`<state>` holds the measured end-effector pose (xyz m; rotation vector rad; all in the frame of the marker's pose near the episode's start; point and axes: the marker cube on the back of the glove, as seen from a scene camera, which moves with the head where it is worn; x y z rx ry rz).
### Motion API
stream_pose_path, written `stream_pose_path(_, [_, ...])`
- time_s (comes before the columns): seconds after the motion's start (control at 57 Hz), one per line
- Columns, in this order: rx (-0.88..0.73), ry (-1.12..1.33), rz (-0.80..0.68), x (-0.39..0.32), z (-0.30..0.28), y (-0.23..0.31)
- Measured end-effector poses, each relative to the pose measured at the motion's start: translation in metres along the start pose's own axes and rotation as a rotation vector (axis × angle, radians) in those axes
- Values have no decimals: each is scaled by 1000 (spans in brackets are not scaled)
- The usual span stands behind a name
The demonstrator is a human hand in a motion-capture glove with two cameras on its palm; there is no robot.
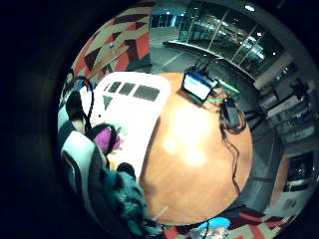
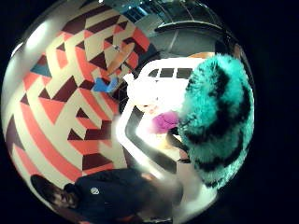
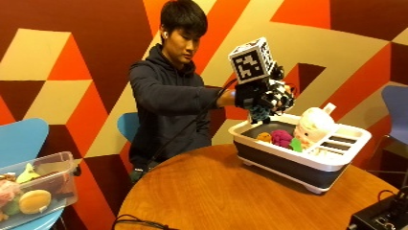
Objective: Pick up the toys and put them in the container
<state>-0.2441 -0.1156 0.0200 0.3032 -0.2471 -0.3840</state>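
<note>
Teal and black fur fills the gloved right hand (image 3: 263, 98) in the outside view, where its fingers curl round a fluffy teal toy (image 3: 259, 114) held above the near rim of the white and dark container (image 3: 300, 162). That container sits on the round wooden table (image 3: 210, 196) near its far edge, holding a cream plush (image 3: 311, 127), a purple toy (image 3: 280, 137) and an orange toy (image 3: 264, 137); broad bare wood lies in front. From the little finger side, the teal toy (image 1: 127, 196) hangs beside the container (image 1: 132, 107), with the purple toy (image 1: 105, 138) inside and open tabletop (image 1: 199, 164) beyond. From the thumb side, the striped teal toy (image 2: 217, 123) looms over the container's rim (image 2: 135, 140), the purple toy (image 2: 164, 122) below it.
</note>
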Motion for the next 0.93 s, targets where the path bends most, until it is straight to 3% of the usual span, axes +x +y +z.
stream_pose_path(0.105, [5,-20,1,-9,17,-10])
stream_pose_path(0.298, [-133,-46,11,-9,38,-9])
stream_pose_path(0.561, [38,-176,49,7,-7,3])
stream_pose_path(0.93, [0,-28,55,51,-60,64])
